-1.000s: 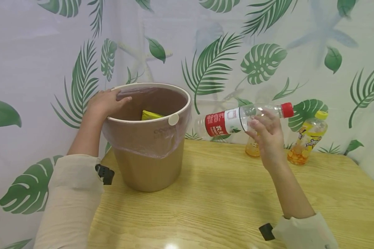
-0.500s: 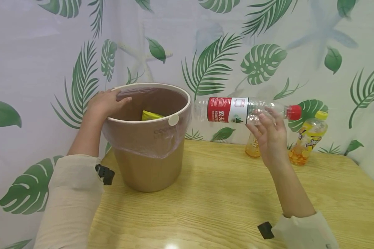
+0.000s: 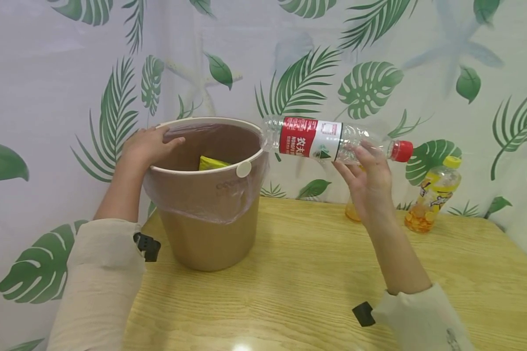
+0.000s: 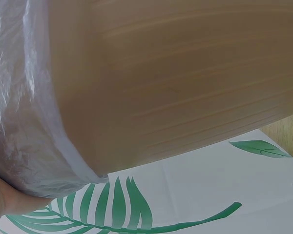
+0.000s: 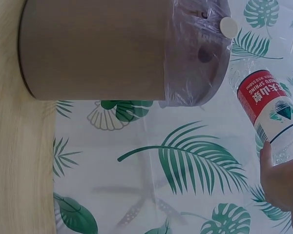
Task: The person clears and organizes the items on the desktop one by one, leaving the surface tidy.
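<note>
Since half a second ago, one clear plastic bottle [image 3: 312, 138] and the right hand [image 3: 371, 178] holding it have moved up and leftward, toward the one bin [image 3: 212, 239]. Now the bottle's base overlaps the bin's right rim in the head view; whether they touch, I cannot tell. Its long axis lies nearly level, base toward the bin, red cap [image 3: 402, 151] away from it and slightly lower. One red-and-white label [image 3: 309, 137] wraps the smooth cylinder.

On the bin's left, the left hand [image 3: 146, 146] holds the rim, thumb reaching inside. Tapered brown plastic, the bin wears a thin, wrinkled, translucent liner [image 3: 211, 207]; one glossy yellow packet [image 3: 212, 163] is inside. Right of the bin stand two drink bottles [image 3: 432, 195] with orange contents, one partly hidden. Beneath is one wood-grained table [image 3: 298, 273]; behind, a leaf-printed sheet [image 3: 254, 29].
</note>
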`<state>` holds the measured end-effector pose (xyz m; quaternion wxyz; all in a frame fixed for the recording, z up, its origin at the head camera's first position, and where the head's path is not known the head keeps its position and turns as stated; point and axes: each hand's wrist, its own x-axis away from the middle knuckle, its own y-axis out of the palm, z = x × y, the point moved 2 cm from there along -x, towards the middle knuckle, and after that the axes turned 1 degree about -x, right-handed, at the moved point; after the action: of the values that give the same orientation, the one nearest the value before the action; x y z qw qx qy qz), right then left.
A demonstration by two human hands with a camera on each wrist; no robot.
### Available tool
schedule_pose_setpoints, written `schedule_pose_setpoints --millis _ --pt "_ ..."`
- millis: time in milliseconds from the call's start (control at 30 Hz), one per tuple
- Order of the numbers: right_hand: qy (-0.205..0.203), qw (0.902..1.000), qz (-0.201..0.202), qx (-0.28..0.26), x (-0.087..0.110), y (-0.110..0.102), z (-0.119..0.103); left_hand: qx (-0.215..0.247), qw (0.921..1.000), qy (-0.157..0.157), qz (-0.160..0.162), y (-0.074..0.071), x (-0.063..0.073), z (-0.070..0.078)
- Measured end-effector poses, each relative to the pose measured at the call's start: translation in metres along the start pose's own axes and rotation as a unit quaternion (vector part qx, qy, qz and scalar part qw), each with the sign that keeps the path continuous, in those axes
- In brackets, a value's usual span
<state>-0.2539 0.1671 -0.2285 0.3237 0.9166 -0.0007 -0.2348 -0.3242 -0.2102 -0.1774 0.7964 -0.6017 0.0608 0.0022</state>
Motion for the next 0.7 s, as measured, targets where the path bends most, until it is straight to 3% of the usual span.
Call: schedule_pose_setpoints --millis 367,700 --pt "0.013 0.9993 -0.028 -0.021 -0.009 0.022 0.013 -0.005 1.0000 0.001 -0.004 -0.001 0.001 0.000" --pt "0.020 0.9993 -0.029 0.015 -0.014 0.031 0.030 -0.002 1.0000 -0.002 0.001 0.001 -0.001 -0.001"
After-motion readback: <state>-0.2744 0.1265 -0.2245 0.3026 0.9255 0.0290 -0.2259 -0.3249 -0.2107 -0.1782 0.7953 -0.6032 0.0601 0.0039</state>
